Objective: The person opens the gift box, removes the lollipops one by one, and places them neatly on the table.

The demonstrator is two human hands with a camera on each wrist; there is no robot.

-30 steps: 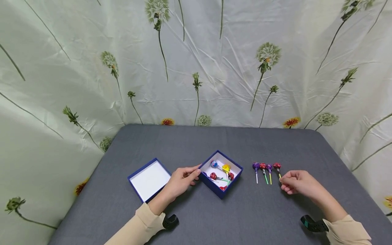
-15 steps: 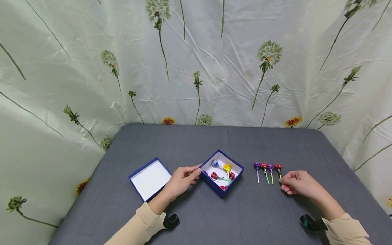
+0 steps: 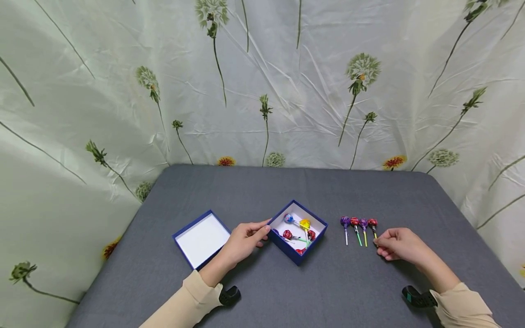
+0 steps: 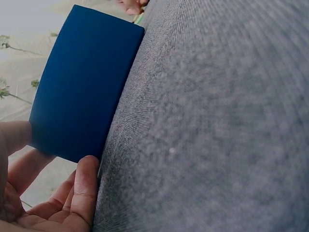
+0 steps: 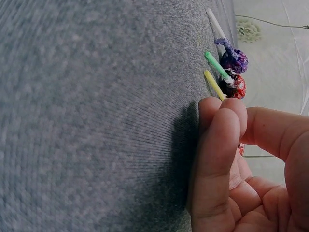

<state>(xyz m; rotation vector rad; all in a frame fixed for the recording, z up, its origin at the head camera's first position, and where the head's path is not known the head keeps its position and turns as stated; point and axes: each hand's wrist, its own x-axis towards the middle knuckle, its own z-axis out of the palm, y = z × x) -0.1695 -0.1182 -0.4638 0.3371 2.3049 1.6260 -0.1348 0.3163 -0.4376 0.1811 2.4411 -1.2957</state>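
Note:
My left hand (image 3: pixel 243 244) holds the left corner of an open blue box (image 3: pixel 283 248) with a white inside, thumb against its outer wall. Several wrapped lollipops lie in the box, among them a blue one (image 3: pixel 289 218), a yellow one (image 3: pixel 305 223) and a red one (image 3: pixel 287 234). At the right, my right hand (image 3: pixel 398 244) pinches the yellow stick of a red lollipop (image 3: pixel 372 222), the rightmost of a short row. Beside it lie a purple lollipop (image 3: pixel 362 222), a red one with a green stick (image 3: pixel 354 221) and a purple one with a white stick (image 3: pixel 345 221).
The box's lid (image 3: pixel 203 239), white inside with blue edges, lies upturned left of the box, partly behind my left forearm. Everything rests on a grey cloth-covered table (image 3: pixel 262 187). A flower-printed curtain (image 3: pixel 303 91) hangs behind the table and along its sides.

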